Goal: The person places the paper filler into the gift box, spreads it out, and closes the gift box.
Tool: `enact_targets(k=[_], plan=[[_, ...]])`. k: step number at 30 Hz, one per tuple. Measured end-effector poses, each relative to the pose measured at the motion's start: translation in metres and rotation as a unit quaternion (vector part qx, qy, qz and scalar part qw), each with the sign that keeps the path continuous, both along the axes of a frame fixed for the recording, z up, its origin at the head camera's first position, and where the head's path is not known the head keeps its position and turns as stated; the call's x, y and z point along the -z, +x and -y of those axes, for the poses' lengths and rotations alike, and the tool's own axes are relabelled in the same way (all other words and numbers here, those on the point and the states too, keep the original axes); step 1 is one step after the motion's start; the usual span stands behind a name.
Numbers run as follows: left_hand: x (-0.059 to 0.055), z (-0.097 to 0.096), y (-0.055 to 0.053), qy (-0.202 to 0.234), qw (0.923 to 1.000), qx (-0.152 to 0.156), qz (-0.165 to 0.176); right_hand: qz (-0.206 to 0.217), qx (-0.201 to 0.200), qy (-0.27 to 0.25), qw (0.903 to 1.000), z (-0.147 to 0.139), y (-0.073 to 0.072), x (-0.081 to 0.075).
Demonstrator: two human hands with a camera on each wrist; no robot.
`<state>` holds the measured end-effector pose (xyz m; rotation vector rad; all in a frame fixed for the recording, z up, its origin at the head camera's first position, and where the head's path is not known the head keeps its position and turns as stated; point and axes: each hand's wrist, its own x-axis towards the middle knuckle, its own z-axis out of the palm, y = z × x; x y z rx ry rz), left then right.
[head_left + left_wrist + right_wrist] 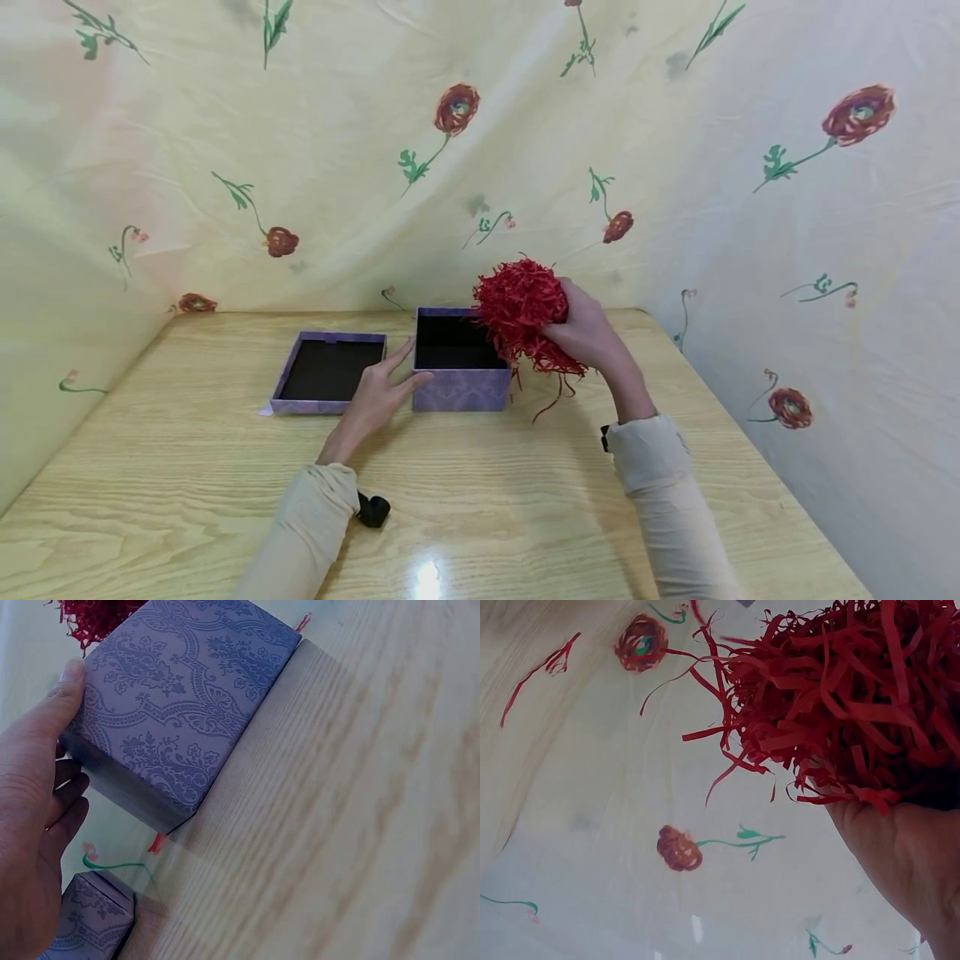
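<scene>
As right fingers clutch shreds, probably curled

left hand, thumb and forefinger spread; right hand higher, gripping

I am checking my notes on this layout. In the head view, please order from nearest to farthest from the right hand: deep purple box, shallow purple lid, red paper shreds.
1. Red paper shreds: held in the right hand.
2. Deep purple box: left of that hand.
3. Shallow purple lid: left of the box.
</scene>
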<state>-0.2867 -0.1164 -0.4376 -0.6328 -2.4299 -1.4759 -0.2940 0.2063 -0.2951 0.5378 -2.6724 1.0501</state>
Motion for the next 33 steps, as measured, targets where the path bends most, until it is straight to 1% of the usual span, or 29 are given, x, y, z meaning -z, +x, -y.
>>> enact_targets(k=[7,11,18,22,25,33], plan=[[0.0,0.0,0.001,0.0,1.0,-0.004,0.003,0.012,-0.027,0.001,0.9996,0.018,-0.009,0.001],[0.0,0.0,0.0,0.0,1.0,-0.002,0.004,0.015,-0.037,0.007,0.9992,0.028,-0.015,0.003],[0.0,-0.001,-0.003,-0.001,1.0,0.0,0.006,0.002,-0.05,0.038,0.998,0.041,-0.022,0.008],[0.0,-0.001,-0.002,0.003,0.9999,-0.002,0.009,0.005,-0.058,0.052,0.997,0.049,-0.024,0.01],[0.0,-0.001,-0.002,0.005,0.9999,-0.001,0.009,0.01,-0.056,0.063,0.9964,0.055,-0.026,0.011],[0.001,0.0,-0.003,0.005,1.0,-0.005,0.007,0.024,-0.032,0.102,0.994,0.069,-0.027,0.016]])
